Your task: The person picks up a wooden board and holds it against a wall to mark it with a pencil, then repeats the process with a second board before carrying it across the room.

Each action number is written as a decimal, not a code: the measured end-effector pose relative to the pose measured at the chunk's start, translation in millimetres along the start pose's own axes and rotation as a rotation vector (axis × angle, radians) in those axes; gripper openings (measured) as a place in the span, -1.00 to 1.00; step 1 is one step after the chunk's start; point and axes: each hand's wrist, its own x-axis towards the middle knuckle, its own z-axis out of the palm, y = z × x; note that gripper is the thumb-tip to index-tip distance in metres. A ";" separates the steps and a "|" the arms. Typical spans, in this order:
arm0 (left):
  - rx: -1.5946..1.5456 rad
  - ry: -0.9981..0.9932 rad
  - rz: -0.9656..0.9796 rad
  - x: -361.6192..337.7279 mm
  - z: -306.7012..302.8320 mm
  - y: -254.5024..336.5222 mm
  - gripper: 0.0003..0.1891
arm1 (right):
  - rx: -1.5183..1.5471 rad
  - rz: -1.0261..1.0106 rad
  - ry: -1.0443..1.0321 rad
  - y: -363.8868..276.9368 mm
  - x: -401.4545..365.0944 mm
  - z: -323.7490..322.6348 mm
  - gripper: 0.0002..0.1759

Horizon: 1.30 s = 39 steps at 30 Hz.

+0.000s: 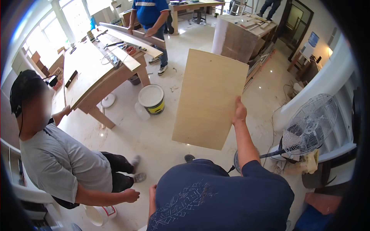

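My right hand (pixel 239 111) grips the right edge of a pale rectangular plywood panel (pixel 210 102). The thumb points up along that edge, and the fingers are mostly hidden behind the panel. The panel is held upright and slightly tilted in front of me, above the tiled floor. My left hand (pixel 152 190) hangs low beside my dark blue shirt, only partly in view, with its fingers not clear. Nearest to it on the left is the hand (pixel 132 195) of a co-worker in a grey T-shirt.
The grey-shirted co-worker (pixel 65 158) stands beside a wooden workbench (pixel 83 77) with planks and tools. A person in blue (pixel 150 17) holds a long board behind it. A lidded bucket (pixel 151 98), a white bucket (pixel 99 215) and a pedestal fan (pixel 308 123) stand around me.
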 end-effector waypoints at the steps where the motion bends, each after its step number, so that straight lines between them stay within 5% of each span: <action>1: 0.003 -0.002 -0.007 0.5 -0.9 -2.3 -0.75 | 0.020 -0.005 0.025 -2.3 -4.0 3.9 -0.43; 13: -0.003 -0.008 -0.005 13.3 4.4 -15.3 -0.72 | 0.164 0.099 -0.026 8.5 -7.0 -27.5 -0.45; 16: -0.014 0.016 0.111 20.5 11.7 26.9 -0.70 | 0.206 0.140 -0.066 17.1 -8.6 -21.5 -0.42; 19: 0.022 -0.006 0.127 0.5 15.3 149.0 -0.69 | 0.221 0.166 -0.140 27.5 -7.0 -12.6 -0.39; 21: -0.024 -0.035 0.445 26.6 20.5 150.6 -0.62 | 0.222 0.175 -0.158 36.0 -3.7 -4.7 -0.36; 26: 0.135 -0.152 0.588 4.3 22.4 246.0 -0.42 | 0.201 0.173 -0.276 51.7 2.9 17.1 -0.36; 31: 0.134 -0.142 0.495 19.7 35.8 237.6 -0.31 | 0.170 0.188 -0.320 57.6 7.9 31.7 -0.36; 39: 0.182 0.146 0.726 24.4 27.1 274.1 -0.32 | -0.068 0.159 -0.430 65.4 22.9 37.8 -0.36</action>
